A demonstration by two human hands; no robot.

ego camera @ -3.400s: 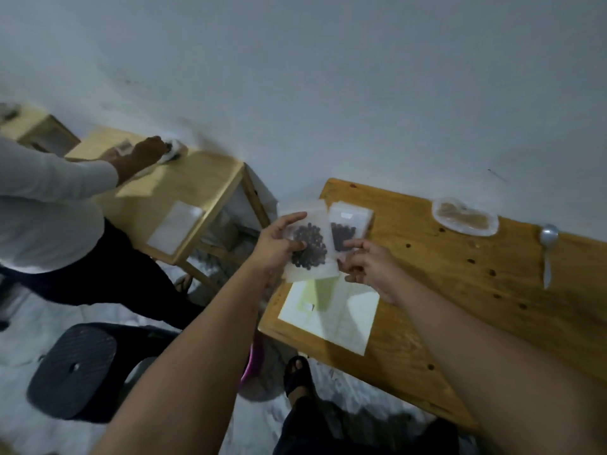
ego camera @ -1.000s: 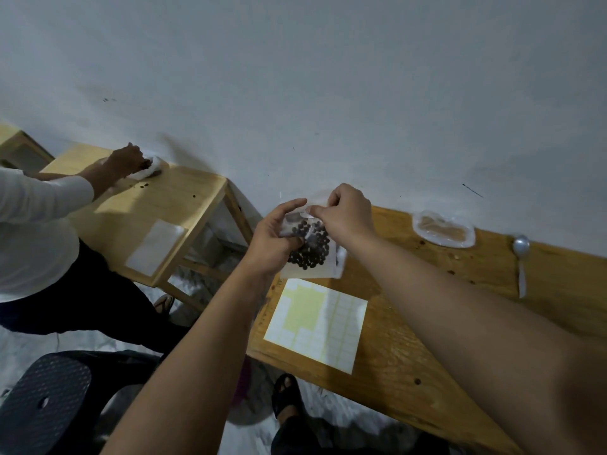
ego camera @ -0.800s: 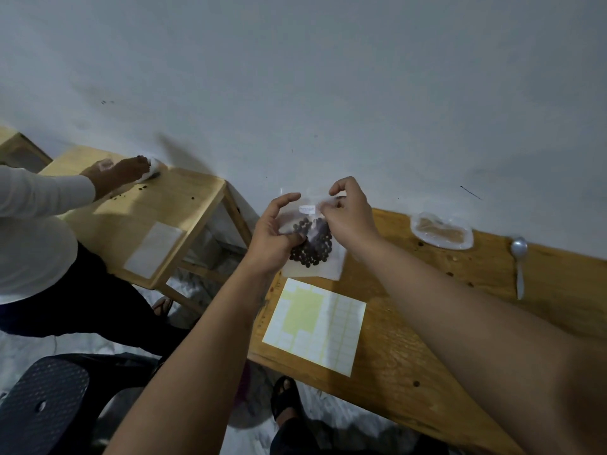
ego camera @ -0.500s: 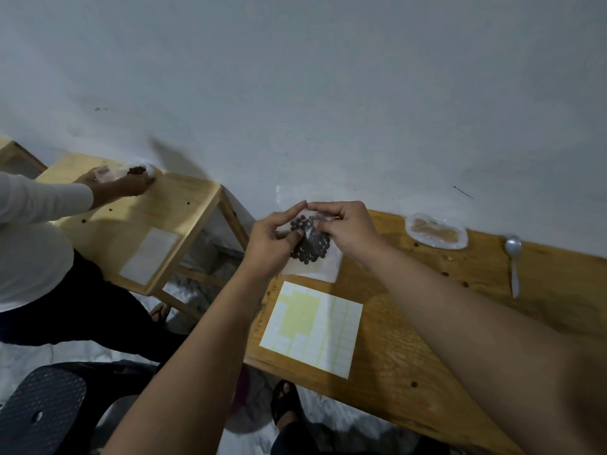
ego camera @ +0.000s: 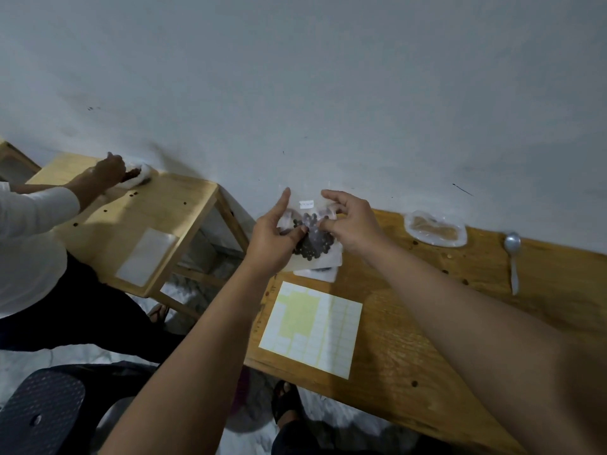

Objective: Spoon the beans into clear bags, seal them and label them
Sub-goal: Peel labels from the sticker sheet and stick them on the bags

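Above the wooden table's (ego camera: 427, 339) left end I hold up a clear bag of dark beans (ego camera: 312, 241). My left hand (ego camera: 274, 238) pinches its left side, with the forefinger pointing up. My right hand (ego camera: 348, 221) pinches its right side with thumb and fingers. A small white label (ego camera: 306, 203) sits near the bag's top. Another clear bag (ego camera: 317, 273) with dark beans lies on the table right under it, mostly hidden. A sheet of white labels (ego camera: 312, 326) with several peeled off lies nearer to me.
A clear bag of tan material (ego camera: 435, 228) and a metal spoon (ego camera: 513, 257) lie at the table's far side by the wall. To the left another person (ego camera: 33, 241) works at a second wooden table (ego camera: 138, 218). A dark stool (ego camera: 42, 408) stands at the lower left.
Both hands lifted the bean bag a little off the table. My left forefinger now points up, and my right fingers spread along the bag's top right. The view shifted slightly.
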